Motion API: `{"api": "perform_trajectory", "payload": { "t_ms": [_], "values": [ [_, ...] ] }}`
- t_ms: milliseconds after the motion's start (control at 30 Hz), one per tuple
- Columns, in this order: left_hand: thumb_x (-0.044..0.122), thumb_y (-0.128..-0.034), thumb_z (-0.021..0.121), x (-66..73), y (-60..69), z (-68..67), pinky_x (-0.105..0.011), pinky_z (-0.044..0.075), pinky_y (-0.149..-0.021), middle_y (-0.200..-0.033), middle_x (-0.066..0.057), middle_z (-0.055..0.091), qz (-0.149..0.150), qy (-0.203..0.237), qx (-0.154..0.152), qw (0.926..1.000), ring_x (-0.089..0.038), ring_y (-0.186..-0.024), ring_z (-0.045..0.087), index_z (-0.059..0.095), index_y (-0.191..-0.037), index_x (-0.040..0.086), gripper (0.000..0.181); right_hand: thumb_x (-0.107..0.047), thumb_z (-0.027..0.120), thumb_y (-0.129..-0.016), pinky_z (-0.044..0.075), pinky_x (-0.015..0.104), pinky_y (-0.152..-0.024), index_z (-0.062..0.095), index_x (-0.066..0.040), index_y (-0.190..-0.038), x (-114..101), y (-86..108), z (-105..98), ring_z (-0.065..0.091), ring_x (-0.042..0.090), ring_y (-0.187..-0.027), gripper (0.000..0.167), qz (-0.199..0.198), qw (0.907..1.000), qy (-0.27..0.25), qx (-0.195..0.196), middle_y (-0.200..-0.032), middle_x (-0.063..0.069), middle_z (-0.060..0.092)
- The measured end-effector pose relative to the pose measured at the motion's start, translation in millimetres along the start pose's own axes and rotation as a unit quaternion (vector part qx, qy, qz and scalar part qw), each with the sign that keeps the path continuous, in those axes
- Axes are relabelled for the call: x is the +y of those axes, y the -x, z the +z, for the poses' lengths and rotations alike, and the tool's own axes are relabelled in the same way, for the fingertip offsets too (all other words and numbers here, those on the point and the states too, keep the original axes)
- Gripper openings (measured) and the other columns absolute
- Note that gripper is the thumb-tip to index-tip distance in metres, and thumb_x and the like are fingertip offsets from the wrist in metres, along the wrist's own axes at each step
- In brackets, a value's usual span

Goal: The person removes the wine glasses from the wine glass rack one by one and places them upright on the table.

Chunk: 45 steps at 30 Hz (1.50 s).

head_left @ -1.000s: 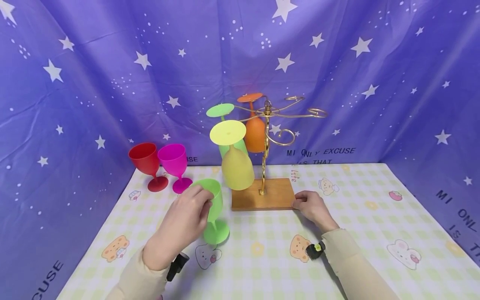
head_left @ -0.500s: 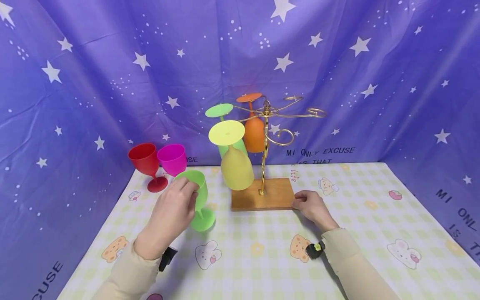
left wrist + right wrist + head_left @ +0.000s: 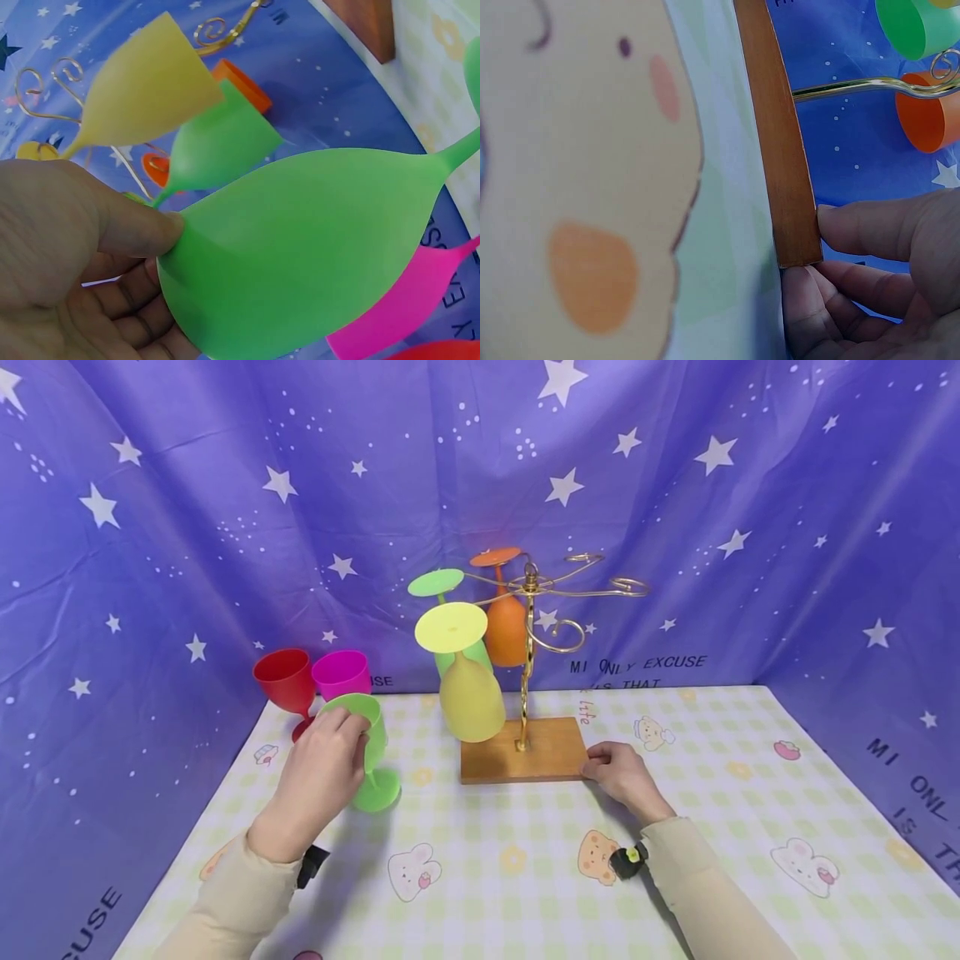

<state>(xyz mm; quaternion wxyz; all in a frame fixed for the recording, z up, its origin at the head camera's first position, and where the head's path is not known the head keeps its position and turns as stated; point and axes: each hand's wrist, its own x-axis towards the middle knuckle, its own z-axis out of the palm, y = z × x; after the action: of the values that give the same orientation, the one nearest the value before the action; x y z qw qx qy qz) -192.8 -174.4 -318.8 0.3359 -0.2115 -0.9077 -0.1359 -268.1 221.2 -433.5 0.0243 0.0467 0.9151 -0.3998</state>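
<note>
The rack, a gold-coloured metal stand [image 3: 527, 681] on a rectangular brown wooden base [image 3: 555, 756], serves as the landmark. Left of it, the left hand [image 3: 311, 785] grips an upright, bright-green plastic-looking goblet [image 3: 300, 247] by the rim; the thumb lies on the bowl, and the other fingers are curled, partly hidden behind it. Whether the foot of this goblet touches the checked tablecloth [image 3: 510, 902] cannot be told; the left wrist view cuts the foot off. The right hand [image 3: 626, 777] pinches the right end of the wooden base, thumb on one face and fingers beneath, leaving no gap. On the left side of the rack hang three inverted goblets: a pale-yellow plastic-looking goblet [image 3: 471, 697] nearest; a light-green goblet [image 3: 437, 582] behind it, its bowl partly covered by the yellow one; and an orange goblet [image 3: 506, 631] at the rear, its edge crossed by the post. Farther left of the rack stand a red goblet [image 3: 287, 681] and a magenta goblet [image 3: 343, 672]. The left hand covers part of the red foot; the held goblet and the hand hide the magenta stem and foot. In the right wrist view, the printed cloth is blurred and the hung goblets are cropped.
</note>
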Motion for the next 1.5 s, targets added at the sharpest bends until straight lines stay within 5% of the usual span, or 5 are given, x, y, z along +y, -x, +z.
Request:
{"api": "perform_trajectory", "payload": {
  "t_ms": [833, 1500],
  "values": [
    [-0.010, -0.0735, 0.061, -39.2, 1.8, -7.3, -0.048, 0.047, -0.064, -0.077, -0.014, 0.053, -0.016, -0.030, 0.023, 0.9991, -0.034, -0.073, 0.053, 0.062, -0.082, -0.003, 0.011, -0.011, 0.066, -0.084, 0.049, 0.038, -0.077, 0.061, 0.005, -0.113, -0.4, -0.3, 1.2, 0.058, 0.025, -0.088, 0.033, 0.006, 1.0000, -0.005, -0.001, -0.105, 0.017, 0.064],
    [-0.009, -0.0744, 0.058, -66.2, 3.4, 0.0, -0.052, 0.045, -0.067, -0.078, -0.016, 0.053, -0.042, -0.039, 0.007, 0.9983, -0.039, -0.076, 0.052, 0.060, -0.081, -0.003, 0.009, -0.013, 0.067, -0.083, 0.050, 0.039, -0.078, 0.061, 0.004, -0.115, 0.6, -0.3, 0.0, 0.061, 0.024, -0.087, 0.036, -0.009, 0.9999, 0.008, 0.005, -0.100, 0.015, 0.066]
  ]
}}
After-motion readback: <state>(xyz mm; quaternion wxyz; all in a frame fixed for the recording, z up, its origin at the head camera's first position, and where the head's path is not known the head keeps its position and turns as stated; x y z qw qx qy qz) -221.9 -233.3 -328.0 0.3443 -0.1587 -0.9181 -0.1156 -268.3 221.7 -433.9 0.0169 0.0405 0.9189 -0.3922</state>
